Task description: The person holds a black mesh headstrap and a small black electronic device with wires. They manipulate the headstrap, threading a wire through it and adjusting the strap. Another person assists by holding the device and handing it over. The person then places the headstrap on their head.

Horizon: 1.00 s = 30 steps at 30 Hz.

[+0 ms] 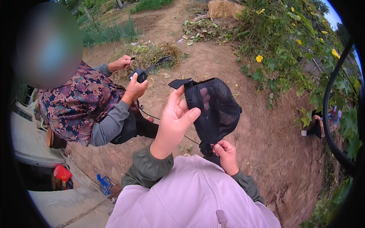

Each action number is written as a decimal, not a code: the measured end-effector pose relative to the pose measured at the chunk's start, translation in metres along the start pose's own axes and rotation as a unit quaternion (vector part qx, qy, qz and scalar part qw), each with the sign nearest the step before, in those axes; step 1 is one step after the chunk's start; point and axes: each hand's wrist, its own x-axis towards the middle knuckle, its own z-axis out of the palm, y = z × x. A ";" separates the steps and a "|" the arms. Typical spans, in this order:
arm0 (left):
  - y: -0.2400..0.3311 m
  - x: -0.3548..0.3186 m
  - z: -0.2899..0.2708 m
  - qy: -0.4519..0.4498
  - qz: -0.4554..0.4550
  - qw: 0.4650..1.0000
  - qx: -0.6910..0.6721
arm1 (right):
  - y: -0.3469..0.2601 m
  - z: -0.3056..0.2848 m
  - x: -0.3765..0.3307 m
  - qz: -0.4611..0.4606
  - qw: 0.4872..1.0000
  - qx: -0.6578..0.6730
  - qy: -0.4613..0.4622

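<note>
Both hands [175, 121] hold a mesh pouch [215, 108] above bare dirt ground [243, 125].

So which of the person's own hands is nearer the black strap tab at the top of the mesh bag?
Left. The left hand grips the mesh bag just below the strap tab; the right hand pinches the bag's bottom end.

Blue plastic bottle [104, 184] lying on ground, lower left (label unreadable), no signs, screens
</note>
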 end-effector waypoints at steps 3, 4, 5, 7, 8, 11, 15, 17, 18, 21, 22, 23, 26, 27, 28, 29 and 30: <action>-0.015 -0.005 0.025 -0.007 0.058 0.996 0.062 | -0.003 -0.013 0.003 0.002 1.000 0.025 0.010; -0.022 -0.007 0.030 0.017 0.074 0.995 0.069 | -0.006 -0.016 0.003 0.009 0.999 0.036 0.014; -0.027 -0.008 0.031 0.012 0.088 0.991 0.096 | -0.006 -0.020 0.003 0.010 0.999 0.037 0.014; -0.035 -0.008 0.032 -0.002 0.117 0.982 0.152 | -0.003 -0.027 0.005 0.009 0.999 0.042 0.018; -0.036 -0.009 0.033 0.001 0.117 0.975 0.188 | -0.002 -0.031 0.007 0.005 0.999 0.044 0.018; -0.033 -0.008 0.038 0.020 0.103 0.960 0.261 | 0.000 -0.037 0.010 -0.005 0.999 0.046 0.024; -0.018 -0.007 0.040 0.039 0.079 0.944 0.319 | 0.003 -0.040 0.019 -0.029 0.999 0.031 0.028; -0.013 -0.006 0.037 0.023 0.080 0.934 0.348 | 0.005 -0.039 0.023 -0.033 0.998 0.032 0.030; -0.014 -0.005 0.035 0.018 0.107 0.924 0.366 | 0.005 -0.036 0.026 -0.033 0.998 0.039 0.032; -0.025 0.000 0.023 -0.002 0.169 0.911 0.377 | -0.004 -0.022 0.034 -0.026 0.998 0.051 0.039; -0.031 0.003 0.019 -0.011 0.178 0.919 0.351 | -0.007 -0.017 0.038 -0.024 0.997 0.052 0.042; -0.034 0.006 0.017 -0.020 0.187 0.927 0.325 | -0.009 -0.012 0.044 -0.034 0.997 0.052 0.048; -0.034 0.019 0.019 -0.037 0.115 0.967 0.224 | -0.010 -0.010 0.065 -0.064 0.996 0.033 0.055; -0.034 0.024 0.019 -0.044 0.105 0.973 0.199 | -0.012 -0.010 0.072 -0.051 0.996 0.020 0.067; -0.034 0.028 0.019 -0.060 0.077 0.981 0.167 | -0.014 -0.012 0.080 -0.046 0.997 0.012 0.058; -0.033 0.031 0.020 -0.077 0.049 0.987 0.135 | -0.016 -0.015 0.088 -0.040 0.998 0.004 0.049; -0.031 0.034 0.020 -0.094 0.021 0.990 0.104 | -0.023 -0.014 0.093 -0.043 0.998 -0.011 0.038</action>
